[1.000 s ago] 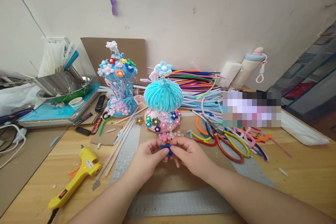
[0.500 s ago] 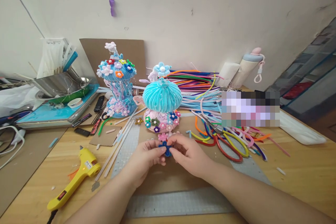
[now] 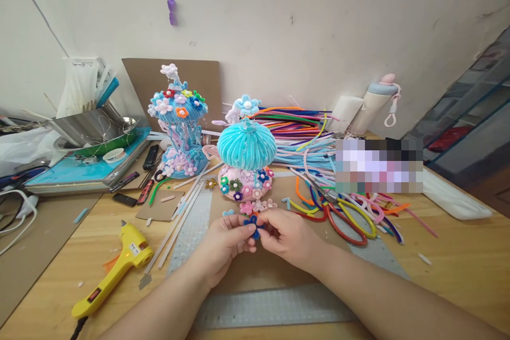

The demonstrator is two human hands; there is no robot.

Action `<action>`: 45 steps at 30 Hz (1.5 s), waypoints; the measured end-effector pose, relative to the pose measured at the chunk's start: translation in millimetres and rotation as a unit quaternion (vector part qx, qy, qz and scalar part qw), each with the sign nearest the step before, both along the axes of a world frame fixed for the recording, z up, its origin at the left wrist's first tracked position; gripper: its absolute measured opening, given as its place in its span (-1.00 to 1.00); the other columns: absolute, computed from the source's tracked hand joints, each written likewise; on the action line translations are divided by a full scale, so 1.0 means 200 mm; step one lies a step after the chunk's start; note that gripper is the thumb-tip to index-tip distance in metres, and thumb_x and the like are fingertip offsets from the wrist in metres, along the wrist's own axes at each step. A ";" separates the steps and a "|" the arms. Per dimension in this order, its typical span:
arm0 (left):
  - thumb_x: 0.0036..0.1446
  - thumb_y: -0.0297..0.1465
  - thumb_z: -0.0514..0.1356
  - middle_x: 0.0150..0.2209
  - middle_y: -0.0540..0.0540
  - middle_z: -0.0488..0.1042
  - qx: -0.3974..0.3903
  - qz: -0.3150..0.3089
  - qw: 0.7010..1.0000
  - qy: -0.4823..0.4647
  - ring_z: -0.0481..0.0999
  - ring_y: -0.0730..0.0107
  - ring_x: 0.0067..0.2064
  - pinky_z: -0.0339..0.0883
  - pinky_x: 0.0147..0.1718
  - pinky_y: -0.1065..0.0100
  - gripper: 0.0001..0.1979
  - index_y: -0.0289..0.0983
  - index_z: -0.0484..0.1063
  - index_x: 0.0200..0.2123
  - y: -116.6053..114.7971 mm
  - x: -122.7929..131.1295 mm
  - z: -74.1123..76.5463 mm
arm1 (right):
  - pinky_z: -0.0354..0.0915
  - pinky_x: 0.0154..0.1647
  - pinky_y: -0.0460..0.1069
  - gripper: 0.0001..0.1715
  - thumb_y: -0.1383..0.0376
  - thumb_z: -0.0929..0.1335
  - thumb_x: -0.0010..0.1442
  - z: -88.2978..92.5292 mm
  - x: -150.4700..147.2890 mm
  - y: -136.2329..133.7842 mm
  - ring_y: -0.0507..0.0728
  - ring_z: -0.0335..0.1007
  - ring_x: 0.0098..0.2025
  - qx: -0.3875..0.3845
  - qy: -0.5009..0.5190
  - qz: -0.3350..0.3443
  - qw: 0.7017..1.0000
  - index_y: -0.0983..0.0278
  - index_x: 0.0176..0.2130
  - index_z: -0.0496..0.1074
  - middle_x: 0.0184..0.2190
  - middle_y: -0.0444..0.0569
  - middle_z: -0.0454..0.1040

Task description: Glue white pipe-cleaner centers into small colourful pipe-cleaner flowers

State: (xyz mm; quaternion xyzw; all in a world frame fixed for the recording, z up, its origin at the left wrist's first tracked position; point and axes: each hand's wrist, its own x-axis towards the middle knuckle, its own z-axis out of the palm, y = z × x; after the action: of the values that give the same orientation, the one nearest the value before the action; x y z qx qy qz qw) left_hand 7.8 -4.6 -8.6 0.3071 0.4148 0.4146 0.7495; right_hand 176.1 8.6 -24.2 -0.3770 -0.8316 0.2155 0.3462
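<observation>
Fingers of the left hand curl loosely behind a dark blue, five-petalled flower of fuzzy stem, its thumb pressed on the front; the right hand, bent inward, pinches the flower's other edge between thumb and fingertips. Both hands are closed down on the small flower, held up over a flat sheet of brown cardboard on a grey, gridded mat. Just beyond lie more plush blossoms, among them a pink flower and a pale blue flower half hidden by the left hand. Behind them stands a ribbed, velvety turquoise dome above a round pink base dotted with blossoms. A flower-studded blue tower rises to its left. A smooth yellow plastic glue gun lies on the wood-grained desk; at right, red-handled scissors rest among tangled fuzzy stems.
</observation>
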 end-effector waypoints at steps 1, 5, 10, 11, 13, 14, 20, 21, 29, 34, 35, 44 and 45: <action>-0.19 -0.42 0.41 -0.57 0.00 0.45 0.005 0.003 1.000 -0.004 0.39 0.59 -0.54 0.36 -0.50 0.49 -0.81 -0.38 0.49 -0.49 0.00 0.00 -0.01 | 0.16 -0.47 -0.11 -0.91 0.41 0.28 0.10 0.00 0.00 0.00 0.01 0.29 -0.50 -0.001 -0.002 -0.005 1.000 0.24 -0.38 0.36 -0.53 -0.14 0.38; -0.21 -0.41 0.42 -0.57 -0.01 0.46 0.014 0.014 1.000 0.000 0.40 0.57 -0.54 0.34 -0.49 0.47 -0.78 -0.38 0.48 -0.49 0.00 0.01 -0.01 | 0.15 -0.48 -0.11 -0.91 0.40 0.28 0.10 0.01 -0.01 -0.01 0.02 0.28 -0.50 -0.017 -0.001 -0.011 1.000 0.23 -0.41 0.35 -0.54 -0.14 0.38; -0.24 -0.36 0.41 -0.56 0.01 0.47 0.027 0.000 0.997 0.072 0.38 0.55 -0.58 0.31 -0.49 0.43 -0.74 -0.35 0.44 -0.49 0.01 0.00 0.00 | 0.15 -0.51 -0.11 -0.89 0.39 0.27 0.11 0.05 0.01 -0.01 0.00 0.26 -0.51 -0.093 0.019 0.012 0.995 0.23 -0.29 0.32 -0.47 -0.15 0.38; -0.23 -0.34 0.40 -0.58 0.02 0.45 0.038 -0.017 0.994 0.099 0.36 0.56 -0.59 0.28 -0.51 0.43 -0.74 -0.35 0.43 -0.49 0.01 -0.01 0.01 | 0.15 -0.51 -0.11 -0.87 0.39 0.28 0.11 0.05 0.01 -0.01 0.00 0.26 -0.50 -0.105 0.021 0.012 0.994 0.23 -0.26 0.32 -0.45 -0.14 0.39; -0.21 -0.31 0.39 -0.62 0.05 0.41 0.067 -0.044 0.986 0.149 0.33 0.56 -0.61 0.23 -0.54 0.45 -0.73 -0.35 0.44 -0.50 0.01 -0.01 0.01 | 0.15 -0.47 -0.10 -0.90 0.38 0.28 0.12 0.05 0.01 -0.01 0.02 0.27 -0.47 -0.114 0.026 0.013 0.993 0.23 -0.28 0.33 -0.44 -0.14 0.39; -0.20 -0.29 0.38 -0.62 0.05 0.39 0.082 -0.046 0.982 0.164 0.31 0.56 -0.61 0.21 -0.55 0.46 -0.73 -0.35 0.44 -0.50 0.01 -0.01 0.01 | 0.16 -0.46 -0.09 -0.94 0.37 0.27 0.14 0.05 0.00 0.00 0.02 0.27 -0.46 -0.124 0.036 0.017 0.992 0.23 -0.32 0.34 -0.45 -0.13 0.38; -0.09 -0.23 0.31 -0.52 -0.01 0.41 0.131 -0.003 0.979 0.155 0.34 0.49 -0.48 0.21 -0.47 0.46 -0.72 -0.35 0.46 -0.46 0.01 0.00 0.03 | 0.11 -0.66 -0.15 -0.79 0.18 0.26 0.17 -0.03 -0.07 0.01 -0.07 0.19 -0.68 -0.367 0.255 0.007 0.895 0.26 -0.41 0.24 -0.58 -0.23 0.27; -0.09 -0.23 0.31 -0.51 -0.02 0.43 0.129 -0.010 0.979 0.155 0.35 0.48 -0.47 0.22 -0.46 0.46 -0.72 -0.36 0.46 -0.46 0.01 0.00 0.03 | 0.08 -0.69 -0.16 -0.76 0.15 0.28 0.16 -0.03 -0.07 0.01 -0.08 0.18 -0.70 -0.390 0.272 0.009 0.880 0.26 -0.42 0.23 -0.59 -0.24 0.27; -0.18 -0.30 0.37 -0.54 0.03 0.39 0.047 0.008 0.993 0.110 0.33 0.54 -0.54 0.18 -0.52 0.48 -0.76 -0.33 0.46 -0.46 0.01 -0.01 0.03 | 0.24 -0.54 -0.12 -0.92 0.29 0.29 0.16 -0.03 -0.06 0.01 -0.01 0.27 -0.49 -0.270 0.203 0.020 0.941 0.24 -0.29 0.36 -0.40 -0.13 0.36; -0.15 -0.23 0.35 -0.55 0.02 0.38 0.066 0.000 0.988 0.137 0.29 0.56 -0.56 0.12 -0.57 0.49 -0.71 -0.35 0.46 -0.44 0.02 -0.02 0.01 | 0.22 -0.38 -0.07 -0.85 0.38 0.27 0.17 0.00 -0.03 0.00 0.06 0.33 -0.38 -0.096 0.078 0.015 0.992 0.21 -0.25 0.41 -0.38 -0.09 0.44; -0.14 -0.23 0.34 -0.58 0.04 0.36 0.075 -0.006 0.986 0.149 0.26 0.57 -0.58 0.10 -0.58 0.50 -0.71 -0.35 0.45 -0.46 0.02 -0.03 0.00 | 0.21 -0.36 -0.06 -0.83 0.40 0.27 0.16 0.01 -0.03 0.00 0.06 0.33 -0.37 -0.069 0.047 0.017 0.996 0.20 -0.25 0.41 -0.38 -0.09 0.45; -0.16 -0.23 0.36 -0.62 0.07 0.33 0.044 -0.015 0.993 0.106 0.23 0.59 -0.59 0.09 -0.59 0.50 -0.70 -0.33 0.42 -0.48 0.00 -0.01 0.00 | 0.17 -0.39 -0.07 -0.88 0.42 0.27 0.15 0.02 -0.01 0.00 0.06 0.35 -0.41 0.028 -0.062 -0.004 0.998 0.23 -0.33 0.38 -0.44 -0.09 0.47; -0.16 -0.24 0.36 -0.61 0.06 0.34 0.040 -0.018 0.994 0.098 0.23 0.59 -0.59 0.10 -0.59 0.50 -0.71 -0.33 0.42 -0.48 0.00 -0.01 0.00 | 0.17 -0.39 -0.07 -0.88 0.41 0.27 0.15 0.02 -0.01 0.00 0.06 0.36 -0.41 0.032 -0.060 -0.011 0.998 0.23 -0.31 0.38 -0.44 -0.09 0.48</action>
State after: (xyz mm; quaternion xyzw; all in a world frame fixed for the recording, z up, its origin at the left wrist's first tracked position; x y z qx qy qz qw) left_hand 5.3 -3.7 -8.9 0.3834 0.4636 0.3853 0.6997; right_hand 174.1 8.4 -20.2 -0.3868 -0.8533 0.1616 0.3101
